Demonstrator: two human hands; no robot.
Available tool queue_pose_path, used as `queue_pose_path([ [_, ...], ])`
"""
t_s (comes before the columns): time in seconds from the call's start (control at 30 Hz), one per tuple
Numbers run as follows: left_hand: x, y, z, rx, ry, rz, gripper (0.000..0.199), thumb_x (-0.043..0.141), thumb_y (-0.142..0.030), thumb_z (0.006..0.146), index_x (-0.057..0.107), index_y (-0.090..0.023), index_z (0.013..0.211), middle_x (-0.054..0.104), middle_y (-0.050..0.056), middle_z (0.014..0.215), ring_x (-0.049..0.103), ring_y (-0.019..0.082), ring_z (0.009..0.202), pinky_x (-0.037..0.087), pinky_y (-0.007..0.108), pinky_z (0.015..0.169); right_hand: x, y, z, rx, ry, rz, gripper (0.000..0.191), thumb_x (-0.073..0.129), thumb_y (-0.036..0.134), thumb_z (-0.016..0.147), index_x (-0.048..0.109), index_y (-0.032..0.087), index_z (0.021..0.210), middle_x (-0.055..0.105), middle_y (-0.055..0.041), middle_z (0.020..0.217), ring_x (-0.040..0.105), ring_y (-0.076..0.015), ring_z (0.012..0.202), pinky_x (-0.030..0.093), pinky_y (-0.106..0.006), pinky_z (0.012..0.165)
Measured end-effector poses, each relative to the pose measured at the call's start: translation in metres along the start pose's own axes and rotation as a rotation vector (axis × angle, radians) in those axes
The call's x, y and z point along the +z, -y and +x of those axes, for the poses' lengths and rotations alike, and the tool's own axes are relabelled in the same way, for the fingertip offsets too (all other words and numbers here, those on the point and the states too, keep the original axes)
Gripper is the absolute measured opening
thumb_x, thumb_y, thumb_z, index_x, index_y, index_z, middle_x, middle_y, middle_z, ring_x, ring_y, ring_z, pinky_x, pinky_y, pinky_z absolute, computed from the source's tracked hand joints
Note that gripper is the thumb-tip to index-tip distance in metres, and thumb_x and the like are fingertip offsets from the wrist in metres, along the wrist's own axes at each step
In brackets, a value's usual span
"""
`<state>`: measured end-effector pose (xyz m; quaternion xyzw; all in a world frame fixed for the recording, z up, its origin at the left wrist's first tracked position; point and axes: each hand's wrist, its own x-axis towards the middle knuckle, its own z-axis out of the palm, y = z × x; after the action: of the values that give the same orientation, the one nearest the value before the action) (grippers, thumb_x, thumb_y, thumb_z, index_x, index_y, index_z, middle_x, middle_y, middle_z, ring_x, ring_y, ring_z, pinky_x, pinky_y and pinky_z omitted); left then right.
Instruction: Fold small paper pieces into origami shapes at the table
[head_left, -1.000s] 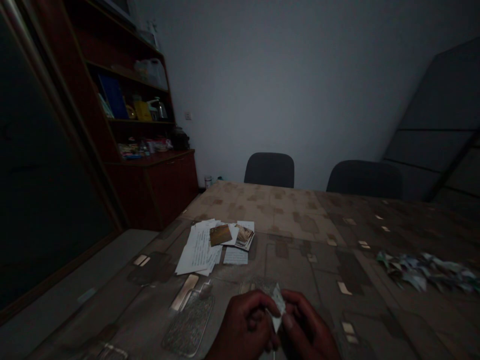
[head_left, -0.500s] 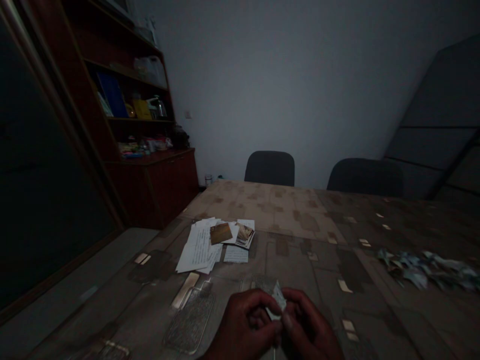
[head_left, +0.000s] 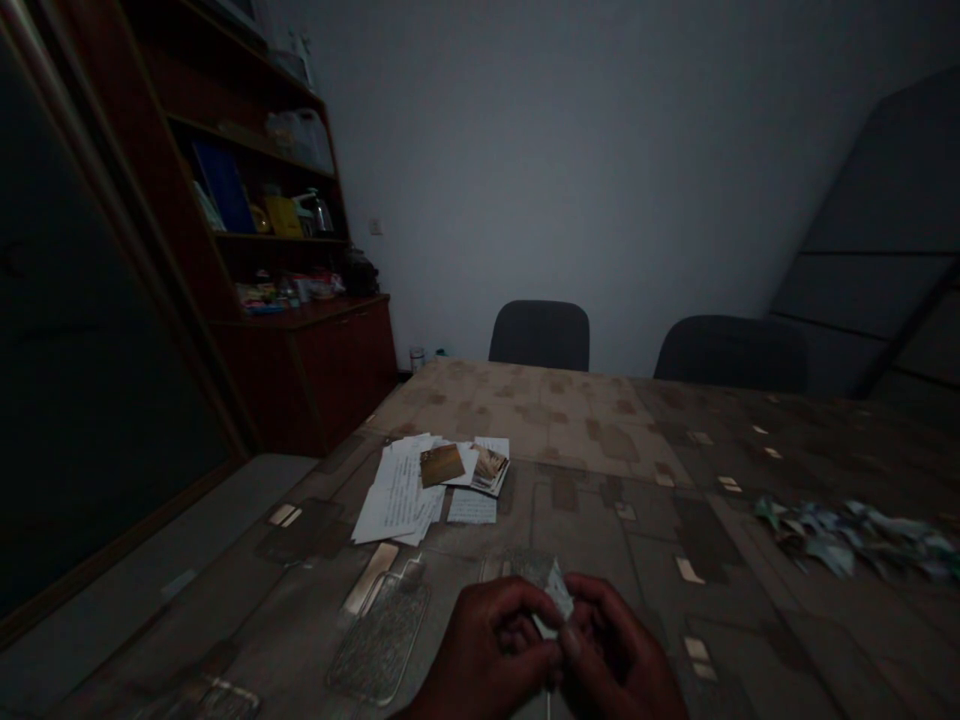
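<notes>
Near the front edge of the view, my left hand and my right hand meet over the table. Between their fingertips is a small pale piece of paper, its pointed corner sticking up. The thumbs and index fingers of both hands pinch it, and its lower part is hidden by the fingers. Beyond the hands, to the left, lies a loose pile of printed white sheets. On that pile rest a brown picture card and a small stack of photos.
A patterned cloth covers the table. At the right lies a heap of crumpled paper pieces. Two dark chairs stand at the far side. A red-brown cabinet with filled shelves is at the left.
Almost nothing differs. Both hands keep the piece of paper in the same spot, with only a slight shift of the fingers.
</notes>
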<state>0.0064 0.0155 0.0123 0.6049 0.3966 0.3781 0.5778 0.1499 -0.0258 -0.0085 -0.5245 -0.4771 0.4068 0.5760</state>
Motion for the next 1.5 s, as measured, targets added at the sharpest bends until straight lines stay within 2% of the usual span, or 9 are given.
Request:
queue_pose_path([
  [0.4,0.000,-0.002,0.000,-0.001,-0.007,-0.006,0.012,0.065,-0.006,0.064,0.069,-0.012,0.074,0.062,-0.002,0.054,0.064,0.014,0.050,0.044,0.019,0.049,0.000,-0.001,0.001,0.023,-0.017,-0.028,0.049,0.063,0.066,0.078,0.068,0.020,0.097,0.061,0.0005,0.068,0.059,-0.0186,0.064,0.044,-0.026,0.059],
  [0.63,0.000,-0.002,0.000,0.075,-0.013,0.050,0.012,0.067,-0.005,0.063,0.070,-0.012,0.073,0.064,-0.001,0.063,0.065,0.013,0.052,0.044,0.018,0.049,0.000,-0.008,0.002,-0.022,-0.004,-0.067,0.051,0.060,0.067,0.080,0.068,0.020,0.099,0.060,0.0003,0.067,0.057,-0.0185,0.062,0.043,-0.028,0.060],
  [0.9,-0.002,-0.004,-0.001,0.068,-0.001,0.096,0.019,0.064,-0.002,0.062,0.071,-0.013,0.075,0.065,0.000,0.065,0.065,0.013,0.054,0.045,0.018,0.052,-0.001,-0.005,0.002,-0.024,-0.011,-0.103,0.044,0.060,0.061,0.082,0.068,0.020,0.098,0.063,-0.0008,0.069,0.059,-0.0188,0.063,0.045,-0.027,0.061],
  [1.13,-0.003,-0.002,-0.001,0.175,-0.017,0.228,0.022,0.065,0.002,0.062,0.073,-0.013,0.075,0.068,0.003,0.070,0.063,0.014,0.058,0.048,0.020,0.057,-0.001,-0.006,0.002,-0.041,-0.003,-0.134,0.046,0.061,0.062,0.081,0.068,0.020,0.098,0.063,0.0000,0.066,0.059,-0.0181,0.060,0.045,-0.025,0.058],
  [1.3,-0.003,-0.003,-0.003,0.161,-0.003,0.189,0.021,0.065,0.002,0.063,0.073,-0.013,0.076,0.068,0.003,0.072,0.065,0.013,0.058,0.048,0.019,0.056,-0.003,-0.011,0.003,-0.049,-0.008,-0.177,0.047,0.058,0.063,0.082,0.067,0.020,0.099,0.067,-0.0028,0.073,0.063,-0.0207,0.069,0.047,-0.027,0.064],
  [1.5,-0.003,-0.002,-0.002,0.113,-0.003,0.134,0.018,0.064,-0.001,0.066,0.072,-0.013,0.077,0.066,0.001,0.069,0.066,0.013,0.055,0.047,0.018,0.053,-0.003,-0.010,0.002,-0.053,0.007,-0.152,0.046,0.056,0.063,0.083,0.067,0.021,0.099,0.066,-0.0024,0.072,0.063,-0.0211,0.067,0.048,-0.027,0.062],
])
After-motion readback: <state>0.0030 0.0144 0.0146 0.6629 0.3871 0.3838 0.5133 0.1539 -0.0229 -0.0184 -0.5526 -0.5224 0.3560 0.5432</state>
